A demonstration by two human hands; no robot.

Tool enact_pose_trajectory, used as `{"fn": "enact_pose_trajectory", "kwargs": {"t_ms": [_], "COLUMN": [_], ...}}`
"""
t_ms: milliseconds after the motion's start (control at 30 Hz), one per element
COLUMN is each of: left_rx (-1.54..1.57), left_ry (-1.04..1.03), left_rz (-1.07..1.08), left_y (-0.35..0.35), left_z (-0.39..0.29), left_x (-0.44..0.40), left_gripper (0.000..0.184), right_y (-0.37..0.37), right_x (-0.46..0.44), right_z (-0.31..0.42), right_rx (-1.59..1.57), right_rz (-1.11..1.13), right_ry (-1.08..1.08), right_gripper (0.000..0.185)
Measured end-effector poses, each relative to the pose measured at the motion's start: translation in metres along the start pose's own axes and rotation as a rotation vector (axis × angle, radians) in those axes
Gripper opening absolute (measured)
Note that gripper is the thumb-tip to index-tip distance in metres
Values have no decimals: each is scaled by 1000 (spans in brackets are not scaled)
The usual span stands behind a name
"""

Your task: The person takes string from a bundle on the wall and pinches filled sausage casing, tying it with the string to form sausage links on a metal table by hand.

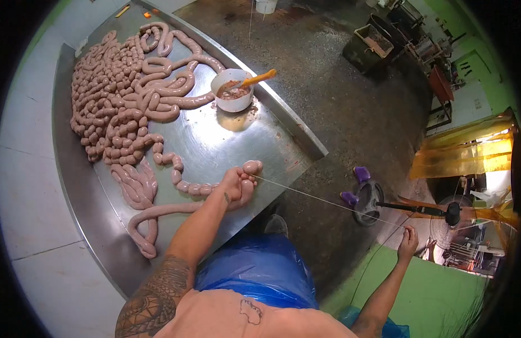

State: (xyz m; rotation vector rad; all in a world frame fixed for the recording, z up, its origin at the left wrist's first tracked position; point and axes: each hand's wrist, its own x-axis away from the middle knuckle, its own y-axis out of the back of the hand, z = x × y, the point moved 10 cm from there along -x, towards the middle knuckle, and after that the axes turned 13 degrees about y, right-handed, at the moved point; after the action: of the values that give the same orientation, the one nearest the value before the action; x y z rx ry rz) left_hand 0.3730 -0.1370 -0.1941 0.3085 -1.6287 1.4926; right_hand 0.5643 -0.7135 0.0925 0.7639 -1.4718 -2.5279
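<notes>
Over the near end of the steel table (206, 147), my left hand (233, 183) is closed around a sausage casing filled with pale meat, its rounded end (253, 167) poking out past the fingers. From that spot a thin white string (328, 194) runs taut to the right. My right hand (407, 243), held out far to the right, pinches the string. A chain of tied links (176, 169) leads back from my left hand to a large heap of sausages (105, 96). A long untied length (165, 209) passes beneath my left forearm.
A white bowl (233, 104) with meat scraps and an orange-handled tool (257, 79) stands by the table's raised edge (283, 115). On the right are a standing fan (452, 215) with a round base, a dark bin (367, 49) and yellow plastic strips (466, 158). The floor looks wet.
</notes>
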Motion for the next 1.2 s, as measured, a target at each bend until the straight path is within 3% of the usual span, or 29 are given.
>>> {"fn": "enact_pose_trajectory", "kwargs": {"t_ms": [133, 233, 367, 433, 467, 500, 567, 633, 700, 767, 900, 967, 1000, 1067, 1100, 1133, 1200], "left_rx": [131, 126, 123, 114, 207, 224, 247, 253, 264, 408, 379, 395, 400, 301, 294, 280, 81], "left_ry": [-47, -52, -129, -189, -206, -220, -265, -252, -243, -226, -316, -245, -245, -286, -230, -176, -305], "left_rz": [122, 165, 165, 1, 136, 136, 112, 91, 72, 199, 157, 242, 254, 225, 321, 417, 406], "left_y": [-8, -21, -19, -7, -20, -15, -2, 6, 13, 10, 23, 21, 18, 14, 10, 6, -18], "left_z": [-14, -4, -3, 1, 10, 13, 13, 9, 8, 11, 1, 7, 6, -3, -6, -11, -17], "left_x": [10, 6, 24, 47, 60, 60, 58, 60, 60, 58, 65, 55, 58, 84, 105, 134, 211], "left_gripper": [16, 15, 16, 15, 16, 16, 16, 15, 15, 18, 17, 13, 13, 14, 13, 14, 16], "right_y": [-15, -24, -56, -38, -37, -43, -58, -59, -51, -55, -56, -48, -46, -41, -40, -47, -59], "right_x": [20, 31, 26, 41, 38, 37, 31, 32, 33, 27, 18, 19, 13, 0, -7, -17, -32], "right_z": [-4, -26, 1, -39, -33, -29, 4, 12, -21, -12, 15, -6, 0, 23, 33, 46, 64], "right_rx": [-14, -93, -73, -127, -4, -9, 70, 71, -36, -13, 28, -145, -138, -267, -267, -246, -223], "right_rz": [140, 53, 178, 109, 185, 198, 284, 285, 231, 203, 215, 141, 139, 42, 37, 128, 207], "right_ry": [-49, -189, 19, -214, -210, -193, 107, 172, -167, -78, 54, -133, -123, -88, -84, -31, 21], "right_gripper": [14, 15, 15, 16, 17, 17, 17, 17, 16, 16, 15, 15, 15, 15, 15, 14, 14]}}
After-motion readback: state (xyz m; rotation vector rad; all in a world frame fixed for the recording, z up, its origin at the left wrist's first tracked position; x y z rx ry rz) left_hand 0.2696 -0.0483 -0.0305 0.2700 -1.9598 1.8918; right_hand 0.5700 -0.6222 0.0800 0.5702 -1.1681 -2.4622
